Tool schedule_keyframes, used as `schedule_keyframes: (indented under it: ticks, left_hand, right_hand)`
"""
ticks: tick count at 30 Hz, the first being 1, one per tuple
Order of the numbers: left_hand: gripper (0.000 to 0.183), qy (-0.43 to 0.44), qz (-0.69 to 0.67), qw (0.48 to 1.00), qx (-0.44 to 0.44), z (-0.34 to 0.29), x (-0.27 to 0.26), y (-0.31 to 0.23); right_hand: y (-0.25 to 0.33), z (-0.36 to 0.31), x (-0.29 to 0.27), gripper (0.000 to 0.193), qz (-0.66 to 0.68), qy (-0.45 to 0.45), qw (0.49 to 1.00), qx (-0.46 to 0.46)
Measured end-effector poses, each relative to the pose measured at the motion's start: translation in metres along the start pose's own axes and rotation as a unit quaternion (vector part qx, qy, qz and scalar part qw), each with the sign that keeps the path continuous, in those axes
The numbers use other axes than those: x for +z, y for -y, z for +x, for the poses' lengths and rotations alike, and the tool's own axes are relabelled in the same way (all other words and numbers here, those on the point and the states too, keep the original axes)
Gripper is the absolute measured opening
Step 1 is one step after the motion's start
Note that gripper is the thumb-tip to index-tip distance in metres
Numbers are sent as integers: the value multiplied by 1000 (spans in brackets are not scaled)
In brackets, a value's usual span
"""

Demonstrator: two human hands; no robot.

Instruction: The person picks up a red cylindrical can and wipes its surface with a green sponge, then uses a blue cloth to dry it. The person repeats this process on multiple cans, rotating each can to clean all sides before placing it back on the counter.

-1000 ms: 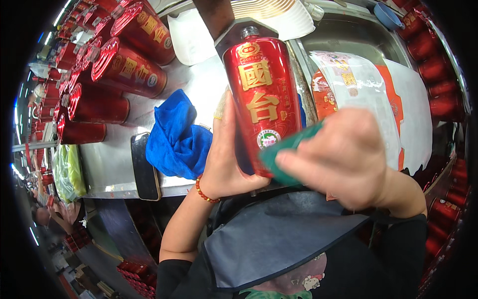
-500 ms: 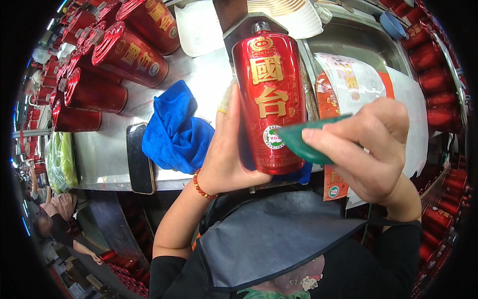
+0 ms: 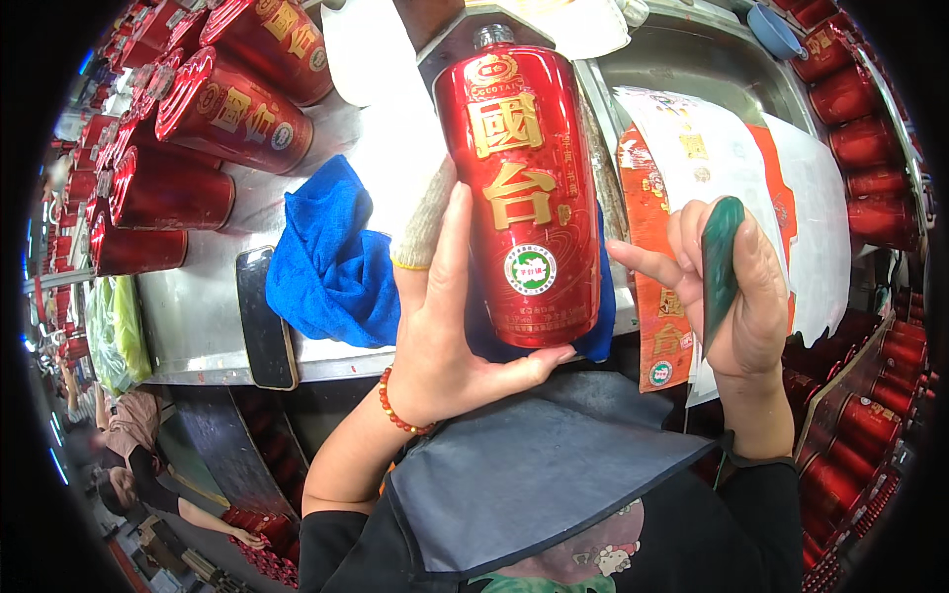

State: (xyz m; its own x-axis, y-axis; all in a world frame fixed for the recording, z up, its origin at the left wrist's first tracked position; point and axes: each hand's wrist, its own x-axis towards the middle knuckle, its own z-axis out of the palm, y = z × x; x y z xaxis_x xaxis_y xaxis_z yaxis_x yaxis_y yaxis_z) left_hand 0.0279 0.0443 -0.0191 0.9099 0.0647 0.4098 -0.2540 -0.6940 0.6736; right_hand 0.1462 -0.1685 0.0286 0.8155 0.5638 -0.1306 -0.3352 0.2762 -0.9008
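Head view: red bottle point(image 3: 522, 188) cradled by left fingers point(image 3: 450, 257).

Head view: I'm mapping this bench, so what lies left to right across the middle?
Lying red cylindrical bottles → black flat phone → crumpled blue cloth → left hand → upright red bottle → right hand holding green flat scraper.

A shiny steel desk point(image 3: 198, 341) fills the scene, with a sunken metal basin point(image 3: 692, 59) at its far right. Rows of red cylinders point(image 3: 188, 148) crowd its left side and line the right edge point(image 3: 870, 138). Below left lies a dark floor point(image 3: 213, 455).
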Motion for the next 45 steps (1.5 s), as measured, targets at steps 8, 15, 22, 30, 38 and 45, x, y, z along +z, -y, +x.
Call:
schedule_keyframes:
  ticks: [8,15,22,30,38,45]
  left_hand:
    - [127,-21,66,997,-37,0,3,-15]
    - [133,-18,8,999,-41,-9,7,2]
    - [125,-34,-19,998,-42,-9,8,2]
    - [126,-12,23,999,-31,1,-4,-13]
    - [122,-29,16,997,-66,-1,-1,-24]
    - [119,-30,28,997,-62,1,-3,-27]
  right_hand:
    - [1,1,0,40,-43,30,999,-15]
    - [-2,1,-5,40,-31,11,999,-20]
    - [2,-4,3,43,-109,114,984,-86]
    - [8,-6,15,46,-159,129,974,-100]
    - [3,-4,5,34,-166,200,949,-180]
    - [4,-4,11,33,-118,170,967,-146]
